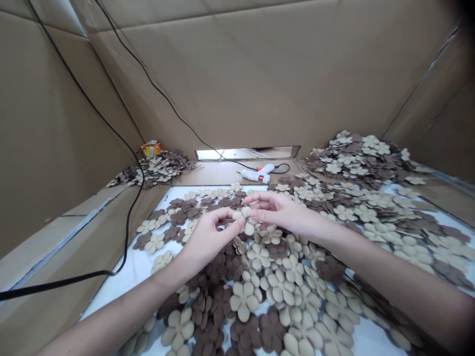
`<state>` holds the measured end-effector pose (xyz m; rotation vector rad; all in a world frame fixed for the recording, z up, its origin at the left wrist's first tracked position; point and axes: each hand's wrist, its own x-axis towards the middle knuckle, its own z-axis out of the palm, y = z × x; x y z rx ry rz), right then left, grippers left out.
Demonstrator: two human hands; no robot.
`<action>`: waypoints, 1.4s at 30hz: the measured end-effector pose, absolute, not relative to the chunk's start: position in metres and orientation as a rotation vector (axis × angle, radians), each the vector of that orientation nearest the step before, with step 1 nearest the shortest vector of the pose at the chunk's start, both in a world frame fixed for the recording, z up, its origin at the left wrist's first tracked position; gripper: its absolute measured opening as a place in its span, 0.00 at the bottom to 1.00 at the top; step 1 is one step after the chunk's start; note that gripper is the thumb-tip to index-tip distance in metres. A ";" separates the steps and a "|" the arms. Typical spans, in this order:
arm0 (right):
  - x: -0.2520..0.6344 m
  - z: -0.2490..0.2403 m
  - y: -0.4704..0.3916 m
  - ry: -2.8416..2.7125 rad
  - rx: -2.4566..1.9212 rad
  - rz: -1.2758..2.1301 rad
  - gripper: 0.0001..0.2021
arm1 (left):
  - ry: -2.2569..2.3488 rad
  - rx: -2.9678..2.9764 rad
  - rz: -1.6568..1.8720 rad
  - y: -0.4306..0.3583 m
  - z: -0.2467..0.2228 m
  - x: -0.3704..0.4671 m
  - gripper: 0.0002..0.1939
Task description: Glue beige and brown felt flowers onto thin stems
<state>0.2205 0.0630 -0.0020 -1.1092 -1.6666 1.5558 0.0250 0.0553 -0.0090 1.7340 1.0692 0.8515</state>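
Between my two hands a cream flower cutout is held above the pile. My left hand pinches its left edge between thumb and fingers. From the other side, my right hand has its thumb and fingertips on the same flower. Part of the flower is hidden by my fingers. Below and around both hands lie many loose five-petal cutouts, some cream and some brown, overlapping on a white surface.
A white glue gun lies beyond my hands, near a slot in the cardboard wall. Heaps of flowers stand at the back right and back left, beside an orange-yellow packet. A black cable hangs along the left.
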 end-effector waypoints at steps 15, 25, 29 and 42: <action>0.222 0.004 0.058 -1.841 -0.907 0.998 0.14 | 1.070 1.657 0.855 0.055 -0.007 0.025 0.12; 0.229 0.016 0.054 -1.895 -0.416 1.379 0.17 | 1.072 1.687 0.816 0.055 -0.008 0.025 0.15; 0.237 0.028 0.047 -2.190 -0.576 1.217 0.15 | 1.037 1.684 0.802 0.057 -0.009 0.025 0.15; 0.236 0.032 0.046 -2.403 -1.049 -0.526 0.17 | 1.006 1.628 0.814 0.055 -0.012 0.027 0.13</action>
